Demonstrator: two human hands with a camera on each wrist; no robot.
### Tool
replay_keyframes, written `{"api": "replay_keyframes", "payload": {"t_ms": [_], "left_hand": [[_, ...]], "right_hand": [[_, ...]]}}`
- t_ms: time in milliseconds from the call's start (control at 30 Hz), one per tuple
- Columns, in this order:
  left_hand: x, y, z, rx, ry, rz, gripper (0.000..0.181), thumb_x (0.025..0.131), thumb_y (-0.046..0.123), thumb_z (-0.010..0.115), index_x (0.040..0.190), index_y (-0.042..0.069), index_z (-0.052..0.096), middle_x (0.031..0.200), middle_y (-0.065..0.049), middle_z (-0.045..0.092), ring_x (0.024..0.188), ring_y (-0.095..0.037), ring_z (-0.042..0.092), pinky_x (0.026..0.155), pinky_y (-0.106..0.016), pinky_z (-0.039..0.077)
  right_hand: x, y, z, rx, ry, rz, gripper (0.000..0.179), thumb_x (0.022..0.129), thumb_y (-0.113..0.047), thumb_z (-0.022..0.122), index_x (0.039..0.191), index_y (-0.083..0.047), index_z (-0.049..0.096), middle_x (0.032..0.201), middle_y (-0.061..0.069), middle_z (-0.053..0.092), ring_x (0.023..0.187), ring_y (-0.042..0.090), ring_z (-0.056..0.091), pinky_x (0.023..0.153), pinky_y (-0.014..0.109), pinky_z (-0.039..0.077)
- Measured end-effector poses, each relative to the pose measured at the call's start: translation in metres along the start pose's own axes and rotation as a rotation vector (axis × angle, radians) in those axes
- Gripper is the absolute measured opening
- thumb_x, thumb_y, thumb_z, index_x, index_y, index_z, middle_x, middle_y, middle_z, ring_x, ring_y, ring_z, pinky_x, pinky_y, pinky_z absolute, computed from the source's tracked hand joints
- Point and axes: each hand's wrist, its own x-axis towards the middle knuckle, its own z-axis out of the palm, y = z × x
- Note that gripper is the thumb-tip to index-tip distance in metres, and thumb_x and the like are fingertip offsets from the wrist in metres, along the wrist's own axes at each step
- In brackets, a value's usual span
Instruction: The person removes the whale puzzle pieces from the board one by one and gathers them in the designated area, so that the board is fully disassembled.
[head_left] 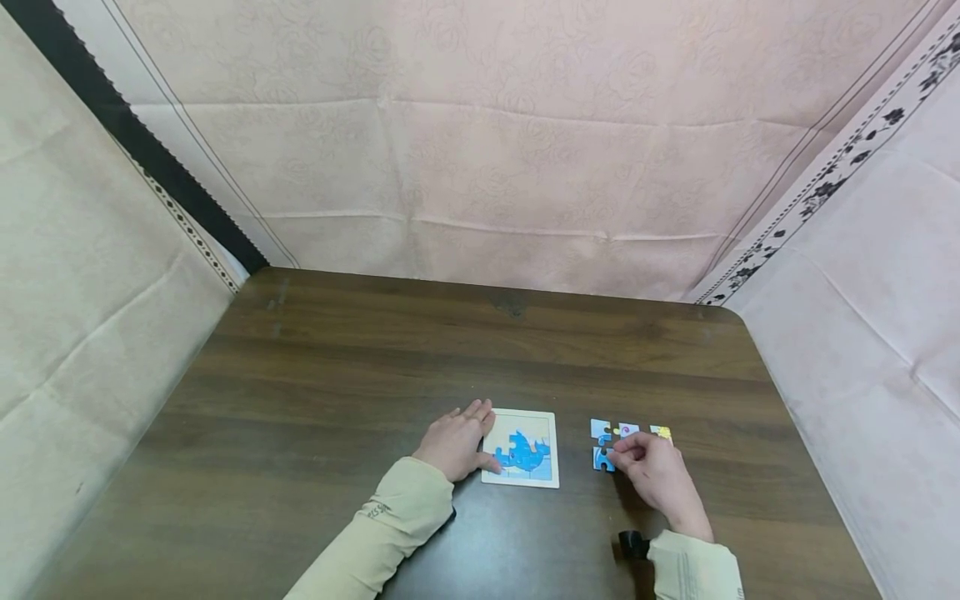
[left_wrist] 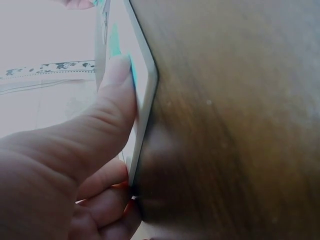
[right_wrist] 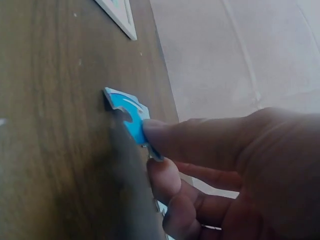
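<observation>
The left hand (head_left: 456, 446), fingers extended, touches the board (head_left: 525, 423) along its left side. Rightward across the desk (head_left: 315, 400), near other pieces (head_left: 598, 428), the right hand (head_left: 654, 473) pinches a blue piece (right_wrist: 132, 116); the board lies left of that hand.

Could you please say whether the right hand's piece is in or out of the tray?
Out: the right hand pinches the piece to the right of the tray, with table between.
</observation>
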Motion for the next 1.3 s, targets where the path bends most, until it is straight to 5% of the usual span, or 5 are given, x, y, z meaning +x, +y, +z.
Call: {"api": "replay_keyframes", "payload": {"t_ms": [900, 1300], "left_hand": [[-0.0006, 0.0005, -0.0005, -0.024, -0.008, -0.014, 0.084, 0.079, 0.053, 0.073, 0.145, 0.008, 0.047, 0.153, -0.007, 0.037, 0.142, -0.022, 0.032, 0.113, -0.041, 0.032], [-0.0001, 0.0004, -0.0001, -0.025, -0.009, -0.017, 0.084, 0.079, 0.053, 0.073, 0.145, 0.008, 0.046, 0.154, -0.007, 0.037, 0.142, -0.022, 0.032, 0.113, -0.042, 0.032]], "right_hand": [[0.0041, -0.0018, 0.0060, -0.112, -0.035, 0.121, 0.014, 0.089, -0.024, 0.071, 0.091, -0.011, 0.070, 0.078, -0.003, 0.064, 0.071, 0.016, 0.055, 0.068, 0.039, 0.045], [0.0041, -0.0036, 0.0059, -0.133, -0.020, 0.093, 0.011, 0.089, -0.021, 0.072, 0.087, -0.010, 0.070, 0.076, -0.003, 0.064, 0.070, 0.016, 0.055, 0.065, 0.036, 0.046]]}}
